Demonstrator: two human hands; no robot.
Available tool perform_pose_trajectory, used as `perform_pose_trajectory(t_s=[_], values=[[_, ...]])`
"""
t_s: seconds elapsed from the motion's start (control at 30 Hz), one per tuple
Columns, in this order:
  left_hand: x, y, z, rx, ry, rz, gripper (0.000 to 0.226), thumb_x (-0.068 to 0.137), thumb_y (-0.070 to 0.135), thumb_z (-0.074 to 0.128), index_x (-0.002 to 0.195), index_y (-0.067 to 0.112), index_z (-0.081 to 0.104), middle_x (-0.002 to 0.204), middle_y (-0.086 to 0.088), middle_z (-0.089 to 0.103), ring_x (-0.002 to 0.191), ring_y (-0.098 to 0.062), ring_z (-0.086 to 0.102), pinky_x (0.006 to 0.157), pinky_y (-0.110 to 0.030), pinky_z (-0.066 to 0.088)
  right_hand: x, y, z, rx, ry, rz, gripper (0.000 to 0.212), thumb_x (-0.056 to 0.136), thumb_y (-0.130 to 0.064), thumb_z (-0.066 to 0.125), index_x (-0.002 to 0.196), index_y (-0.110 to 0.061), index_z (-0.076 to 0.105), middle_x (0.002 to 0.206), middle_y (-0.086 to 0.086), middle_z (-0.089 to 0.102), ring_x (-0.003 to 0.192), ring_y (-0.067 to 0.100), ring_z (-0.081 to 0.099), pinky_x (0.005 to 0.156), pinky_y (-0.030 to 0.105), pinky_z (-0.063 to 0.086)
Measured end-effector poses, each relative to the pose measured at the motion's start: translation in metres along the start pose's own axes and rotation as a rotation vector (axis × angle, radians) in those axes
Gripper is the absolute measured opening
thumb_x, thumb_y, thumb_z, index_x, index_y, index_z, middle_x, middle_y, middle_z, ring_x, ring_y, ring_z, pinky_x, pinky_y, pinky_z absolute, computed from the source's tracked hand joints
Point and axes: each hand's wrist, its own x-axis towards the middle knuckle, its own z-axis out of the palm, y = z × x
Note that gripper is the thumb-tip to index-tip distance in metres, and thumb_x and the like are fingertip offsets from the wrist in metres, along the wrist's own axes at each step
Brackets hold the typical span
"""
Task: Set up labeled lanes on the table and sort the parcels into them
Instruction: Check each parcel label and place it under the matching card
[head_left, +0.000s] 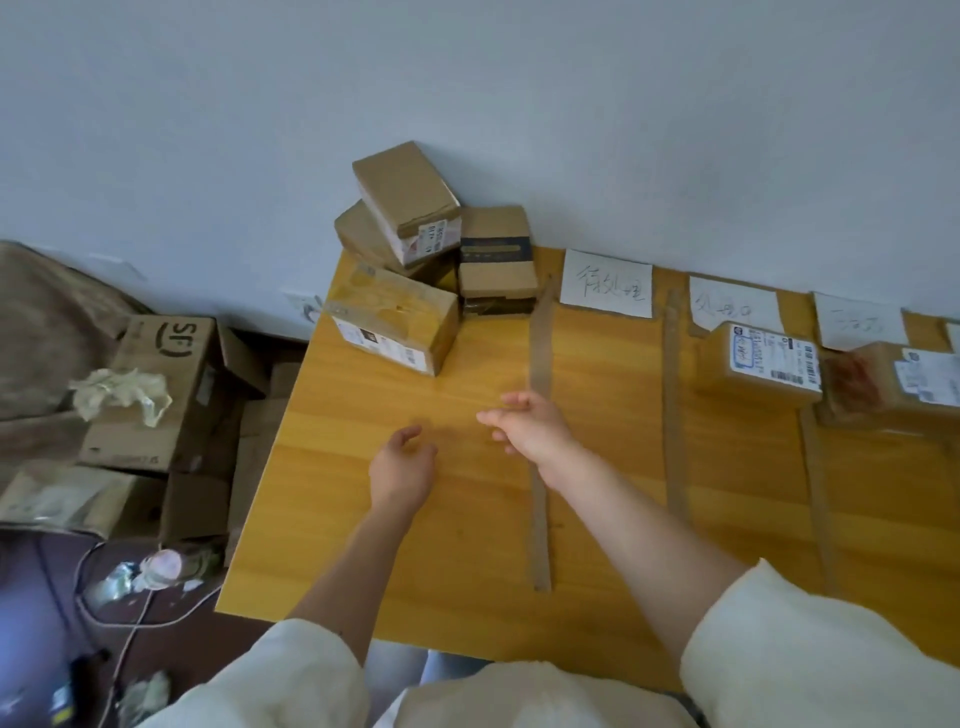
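A pile of brown cardboard parcels sits at the table's far left corner: a front parcel (397, 325), a dark-banded parcel (497, 260) and a tilted top parcel (408, 200). Cardboard strips (540, 415) divide the yellow table (457, 545) into lanes, each headed by a handwritten white paper label (607, 282). One parcel (766, 366) lies in the second lane, another (893, 387) in the third. My left hand (402, 465) and my right hand (530, 423) hover empty over the table, fingers apart, short of the pile.
Further labels (735, 306) (857, 321) lie along the wall edge. Left of the table, on the floor, stand open cartons (161, 374) with crumpled paper, plus cables and litter. The grey wall backs the table.
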Motion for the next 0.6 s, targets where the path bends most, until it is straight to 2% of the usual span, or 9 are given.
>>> perform_pose_trajectory(t_s=[0.07,0.17,0.27,0.43,0.6], values=[[0.01,-0.007,-0.011,0.062,0.023,0.019,0.04,0.088,0.032,0.057,0.128,0.028,0.055,0.126,-0.008,0.06,0.117,-0.033,0.052,0.096,-0.048,0.047,0.008,-0.014,0.008,-0.087,0.004,-0.049,0.059,0.078,-0.03,0.079,0.128,-0.018,0.052,0.116,-0.001,0.061,0.104,0.018,0.062,0.095,0.037,0.052],[0.019,-0.014,-0.023,0.166,0.022,0.103,0.046,0.088,0.028,0.06,0.133,0.024,0.053,0.133,-0.006,0.055,0.129,-0.029,0.04,0.105,-0.043,0.039,0.017,-0.037,0.02,-0.222,0.038,-0.148,0.072,0.078,-0.032,0.079,0.139,-0.021,0.042,0.135,0.001,0.052,0.12,0.02,0.054,0.098,0.035,0.047],[0.025,-0.022,-0.029,0.243,0.002,0.179,0.048,0.088,0.023,0.06,0.135,0.023,0.052,0.144,0.001,0.047,0.135,-0.025,0.035,0.108,-0.036,0.033,0.03,-0.056,0.03,-0.378,0.113,-0.286,0.085,0.073,-0.034,0.082,0.143,-0.022,0.036,0.144,0.003,0.044,0.129,0.022,0.047,0.103,0.038,0.044],[0.031,-0.029,-0.036,0.336,-0.023,0.24,0.049,0.088,0.016,0.058,0.136,0.023,0.051,0.149,0.004,0.042,0.138,-0.02,0.033,0.108,-0.032,0.033,0.045,-0.083,0.047,-0.654,0.176,-0.503,0.099,0.067,-0.037,0.086,0.147,-0.021,0.029,0.147,0.005,0.037,0.135,0.025,0.038,0.104,0.04,0.039],[0.033,-0.027,-0.039,0.365,-0.045,0.248,0.052,0.089,0.017,0.057,0.139,0.02,0.048,0.151,0.004,0.039,0.139,-0.02,0.03,0.11,-0.03,0.029,0.058,-0.091,0.058,-0.789,0.114,-0.521,0.11,0.068,-0.038,0.086,0.153,-0.019,0.019,0.155,0.004,0.029,0.142,0.025,0.029,0.11,0.045,0.035]])
